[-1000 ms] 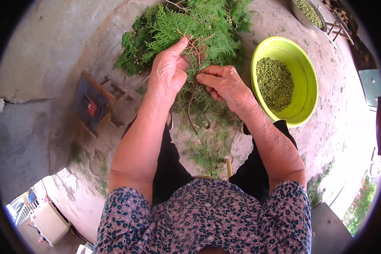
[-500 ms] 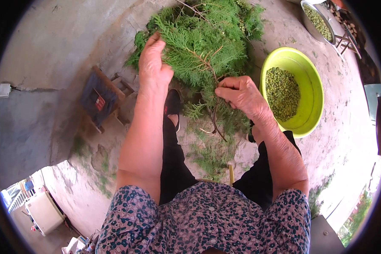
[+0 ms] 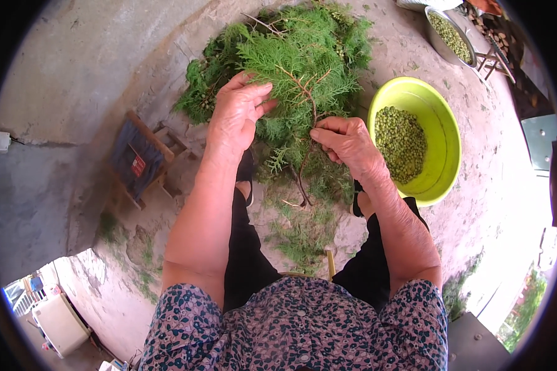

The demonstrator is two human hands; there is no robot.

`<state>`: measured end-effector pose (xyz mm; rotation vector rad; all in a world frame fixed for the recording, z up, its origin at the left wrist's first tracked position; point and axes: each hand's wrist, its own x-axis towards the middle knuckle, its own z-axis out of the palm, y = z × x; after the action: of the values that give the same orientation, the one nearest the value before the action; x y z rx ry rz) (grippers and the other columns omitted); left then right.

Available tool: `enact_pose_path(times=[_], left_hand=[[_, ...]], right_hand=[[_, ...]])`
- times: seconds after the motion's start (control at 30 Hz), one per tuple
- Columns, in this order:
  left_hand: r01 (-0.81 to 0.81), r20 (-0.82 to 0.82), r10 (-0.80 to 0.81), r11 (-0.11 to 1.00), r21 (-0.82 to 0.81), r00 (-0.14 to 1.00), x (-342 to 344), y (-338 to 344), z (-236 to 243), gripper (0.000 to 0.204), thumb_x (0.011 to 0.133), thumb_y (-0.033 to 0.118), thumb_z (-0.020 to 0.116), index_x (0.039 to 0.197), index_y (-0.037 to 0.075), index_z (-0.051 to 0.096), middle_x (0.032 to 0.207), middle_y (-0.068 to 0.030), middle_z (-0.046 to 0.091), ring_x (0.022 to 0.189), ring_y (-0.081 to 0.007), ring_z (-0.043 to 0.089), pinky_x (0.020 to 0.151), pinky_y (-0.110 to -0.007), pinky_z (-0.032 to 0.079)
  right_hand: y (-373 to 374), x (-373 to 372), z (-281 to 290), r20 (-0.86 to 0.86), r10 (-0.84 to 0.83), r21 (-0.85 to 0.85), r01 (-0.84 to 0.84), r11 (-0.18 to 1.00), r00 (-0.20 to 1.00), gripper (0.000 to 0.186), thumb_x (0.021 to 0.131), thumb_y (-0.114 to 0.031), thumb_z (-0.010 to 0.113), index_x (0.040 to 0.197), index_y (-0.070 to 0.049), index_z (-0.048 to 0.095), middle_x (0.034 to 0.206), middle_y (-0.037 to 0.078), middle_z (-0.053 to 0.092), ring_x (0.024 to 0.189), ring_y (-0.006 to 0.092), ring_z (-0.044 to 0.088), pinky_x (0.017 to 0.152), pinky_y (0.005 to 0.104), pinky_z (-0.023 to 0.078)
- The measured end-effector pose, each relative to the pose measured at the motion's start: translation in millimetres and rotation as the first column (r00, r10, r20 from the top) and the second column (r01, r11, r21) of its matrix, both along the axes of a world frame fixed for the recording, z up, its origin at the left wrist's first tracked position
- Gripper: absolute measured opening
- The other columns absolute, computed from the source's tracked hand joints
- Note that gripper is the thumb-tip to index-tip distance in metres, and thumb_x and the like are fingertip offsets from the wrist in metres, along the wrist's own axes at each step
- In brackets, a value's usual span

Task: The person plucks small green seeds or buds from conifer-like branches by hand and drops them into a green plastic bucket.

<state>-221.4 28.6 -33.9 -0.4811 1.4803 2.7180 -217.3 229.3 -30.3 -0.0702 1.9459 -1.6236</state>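
My right hand pinches the thin reddish-brown stem of a feathery evergreen branch, which lies over a larger pile of green cuttings. My left hand is at the left side of that branch, fingers apart and bent, beside or lightly touching the foliage. To the right of my right hand stands a lime-green tub with small round green cones or berries heaped in it.
A low wooden seat with a dark cover is at the left. At the upper right are a metal basin of similar green pieces and stacked wood. Green scraps litter the ground between my dark-trousered legs.
My left hand let go of the stem after the first frame, moved left and up, then came back down and right with fingers spread. My right hand still pinches the stem. The view has shifted slightly.
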Motion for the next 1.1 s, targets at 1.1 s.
enact_pose_path(times=[1.1], left_hand=[[-0.370, 0.145, 0.357, 0.926, 0.076, 0.923, -2, -65, -12, 0.020, 0.082, -0.001, 0.053, 0.102, -0.003, 0.052, 0.099, -0.0152, 0.059, 0.090, -0.0231, 0.058, 0.078, -0.033, 0.048]], right_hand=[[498, 517, -117, -0.088, -0.841, 0.849, 0.481, 0.217, 0.534, 0.020, 0.077, -0.004, 0.052, 0.059, -0.002, 0.044, 0.053, 0.003, 0.043, 0.054, 0.0112, 0.043, 0.048, 0.0258, 0.036]])
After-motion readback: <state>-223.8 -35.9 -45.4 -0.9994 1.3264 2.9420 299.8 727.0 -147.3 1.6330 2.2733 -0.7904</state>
